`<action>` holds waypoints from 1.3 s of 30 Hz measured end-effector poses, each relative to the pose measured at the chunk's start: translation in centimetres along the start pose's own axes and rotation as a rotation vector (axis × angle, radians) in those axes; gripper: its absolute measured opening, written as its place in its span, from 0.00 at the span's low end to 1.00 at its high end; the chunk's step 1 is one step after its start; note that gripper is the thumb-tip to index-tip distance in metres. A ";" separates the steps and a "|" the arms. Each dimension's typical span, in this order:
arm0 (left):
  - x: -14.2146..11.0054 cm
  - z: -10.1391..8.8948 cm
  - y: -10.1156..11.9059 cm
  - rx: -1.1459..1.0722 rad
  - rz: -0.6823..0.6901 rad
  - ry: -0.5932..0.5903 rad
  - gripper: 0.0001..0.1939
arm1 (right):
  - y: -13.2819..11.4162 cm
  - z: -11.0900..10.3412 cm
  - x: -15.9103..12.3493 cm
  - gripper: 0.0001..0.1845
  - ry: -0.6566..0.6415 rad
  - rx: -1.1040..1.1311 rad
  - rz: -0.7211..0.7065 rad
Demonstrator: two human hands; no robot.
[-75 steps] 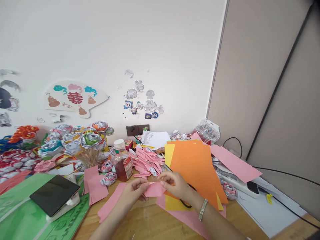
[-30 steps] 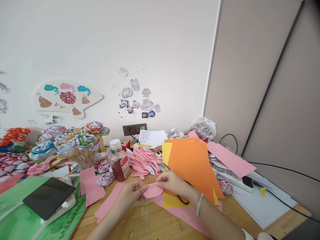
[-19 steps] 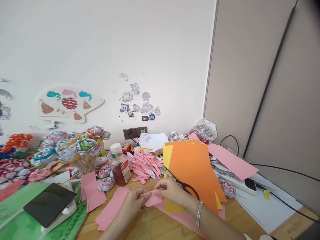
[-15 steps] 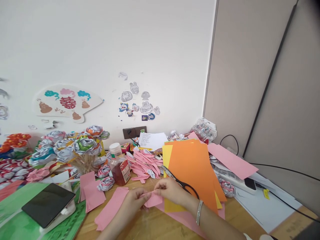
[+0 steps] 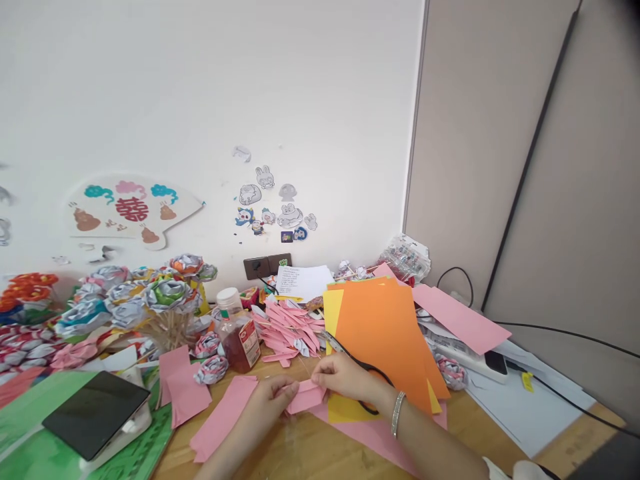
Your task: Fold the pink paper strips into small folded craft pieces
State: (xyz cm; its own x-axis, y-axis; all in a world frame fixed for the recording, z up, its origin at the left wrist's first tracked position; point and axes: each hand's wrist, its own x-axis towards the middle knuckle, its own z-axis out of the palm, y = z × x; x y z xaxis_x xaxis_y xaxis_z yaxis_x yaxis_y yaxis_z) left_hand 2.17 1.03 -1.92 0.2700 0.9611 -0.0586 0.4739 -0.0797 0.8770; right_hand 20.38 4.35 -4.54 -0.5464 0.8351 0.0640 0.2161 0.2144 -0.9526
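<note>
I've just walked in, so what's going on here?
One person's left hand and right hand hold a creased piece of pink paper, one at each end. Scissors lie on the orange and yellow sheets. Beyond the hands, narrow pink pieces are heaped beside a bottle.

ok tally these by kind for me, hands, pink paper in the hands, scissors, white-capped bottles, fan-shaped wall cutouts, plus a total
Hands: 2, left hand and right hand
Held pink paper piece: 1
Scissors: 1 pair
White-capped bottle: 1
Fan-shaped cutout: 1
Total: 6
</note>
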 end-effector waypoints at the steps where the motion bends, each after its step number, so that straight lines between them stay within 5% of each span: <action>1: -0.1 0.1 0.2 0.035 0.027 0.013 0.17 | 0.1 0.1 0.0 0.09 0.016 -0.032 -0.001; 8: -0.3 0.2 0.2 0.057 0.025 -0.005 0.20 | 0.2 0.7 0.0 0.08 0.103 -0.285 -0.093; 28: -0.1 -0.7 -0.3 0.077 0.081 0.041 0.18 | 0.4 0.4 0.4 0.10 0.049 -0.076 -0.085; 39: 0.1 -1.8 0.2 -0.090 -0.039 -0.006 0.22 | -0.6 -0.3 -0.1 0.10 0.142 -0.298 -0.158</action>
State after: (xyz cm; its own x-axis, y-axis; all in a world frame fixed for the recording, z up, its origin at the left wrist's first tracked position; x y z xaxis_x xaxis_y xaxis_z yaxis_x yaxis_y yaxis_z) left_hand 0.79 1.54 -0.88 0.2578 0.9614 -0.0961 0.4069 -0.0178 0.9133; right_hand 20.52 4.31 -3.84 -0.4785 0.8375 0.2639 0.3756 0.4669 -0.8006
